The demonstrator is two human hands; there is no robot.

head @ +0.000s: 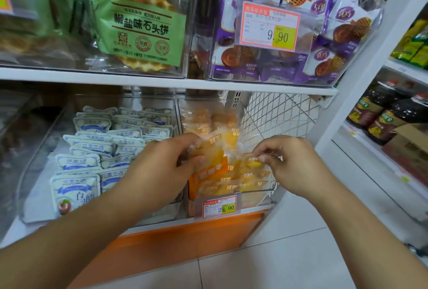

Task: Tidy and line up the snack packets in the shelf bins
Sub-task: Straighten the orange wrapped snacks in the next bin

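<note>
A clear bin [268, 190] on the lower shelf holds several orange snack packets [234, 183]. My left hand [162, 168] reaches into its left side and grips an orange packet [214, 156] that stands tilted above the pile. My right hand [291, 161] is at the bin's right side, fingers pinched on the top edge of another orange packet [253, 161]. To the left, a second clear bin [34, 172] holds several white and blue packets [92, 147] lying in rough rows.
An upper shelf carries a bin of green waffle packs [143, 31] and a bin of purple packets [324, 40] with a 9.90 price tag [269, 26]. A 29.90 tag [218, 206] hangs on the orange bin. White wire mesh [278, 114] backs the shelf. Bottles [382, 117] stand right.
</note>
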